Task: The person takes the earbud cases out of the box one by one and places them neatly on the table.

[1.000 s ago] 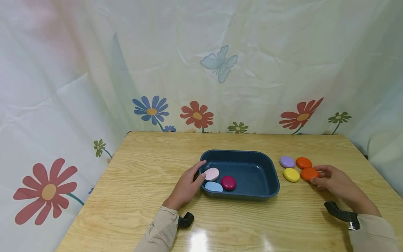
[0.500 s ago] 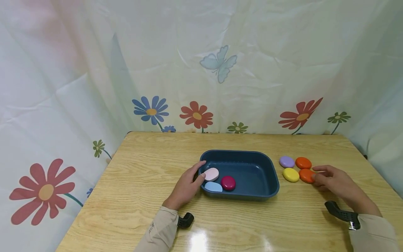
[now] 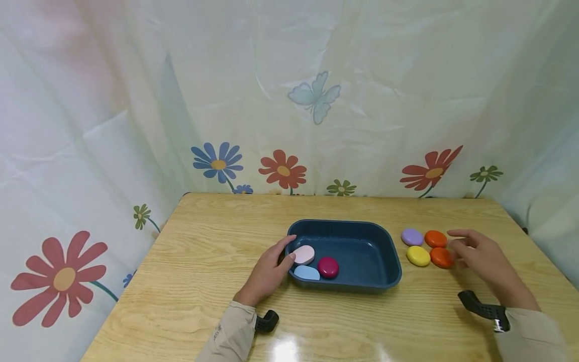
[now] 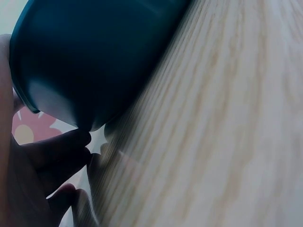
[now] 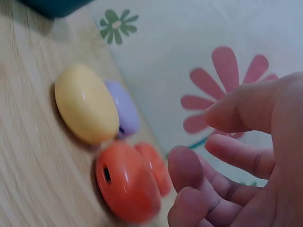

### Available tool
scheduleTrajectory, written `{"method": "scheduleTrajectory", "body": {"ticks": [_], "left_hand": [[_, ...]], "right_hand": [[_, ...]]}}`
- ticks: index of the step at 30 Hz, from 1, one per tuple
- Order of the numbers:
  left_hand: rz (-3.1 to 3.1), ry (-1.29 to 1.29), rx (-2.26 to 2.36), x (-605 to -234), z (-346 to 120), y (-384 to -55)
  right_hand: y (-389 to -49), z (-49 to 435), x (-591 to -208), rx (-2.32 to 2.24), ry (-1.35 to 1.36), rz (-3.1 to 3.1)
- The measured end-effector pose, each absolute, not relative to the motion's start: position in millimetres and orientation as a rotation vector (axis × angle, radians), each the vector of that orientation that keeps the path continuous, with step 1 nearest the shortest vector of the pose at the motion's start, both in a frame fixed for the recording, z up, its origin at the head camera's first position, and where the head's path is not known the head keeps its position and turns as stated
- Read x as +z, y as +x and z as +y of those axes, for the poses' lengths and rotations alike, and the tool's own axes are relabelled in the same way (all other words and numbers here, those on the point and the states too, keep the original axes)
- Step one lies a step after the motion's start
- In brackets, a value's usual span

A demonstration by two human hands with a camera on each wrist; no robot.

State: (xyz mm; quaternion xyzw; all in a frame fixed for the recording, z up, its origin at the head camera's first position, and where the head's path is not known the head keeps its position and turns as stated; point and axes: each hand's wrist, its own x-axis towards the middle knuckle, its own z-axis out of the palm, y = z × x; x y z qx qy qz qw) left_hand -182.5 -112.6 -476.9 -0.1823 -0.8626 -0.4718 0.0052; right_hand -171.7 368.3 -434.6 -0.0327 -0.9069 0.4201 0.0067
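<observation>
My left hand (image 3: 267, 274) holds the left end of a dark blue rectangular bin (image 3: 362, 254), thumb over the rim. In the left wrist view its fingertips touch the outside wall of the bin (image 4: 90, 61). Inside lie a pale pink oval (image 3: 304, 254), a light blue piece (image 3: 306, 272) and a glossy crimson round piece (image 3: 328, 267). My right hand (image 3: 481, 259) hovers beside the nearer orange-red rounded case (image 3: 441, 257), fingers loosely bent and nothing between them. In the right wrist view that orange case (image 5: 128, 182) shows a small dark slot in its side.
Around the nearer orange case sit a second orange-red one (image 3: 436, 239), a yellow one (image 3: 418, 256) and a lilac one (image 3: 412, 237), grouped right of the bin. A flowered curtain (image 3: 362, 125) hangs behind the wooden table (image 3: 208, 241).
My right hand has let go of the nearer orange case and drawn slightly away from it. The case has shifted a little left toward the yellow one. My left hand stays on the bin.
</observation>
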Motion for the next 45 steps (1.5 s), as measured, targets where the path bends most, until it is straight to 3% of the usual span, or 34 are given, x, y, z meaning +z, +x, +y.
{"method": "scheduleTrajectory", "body": {"ticks": [45], "left_hand": [[-2.709,-0.570,-1.438,-480,-113,-185]], "right_hand": [[-222,234,-383,1.822,0.536,-2.853]]}}
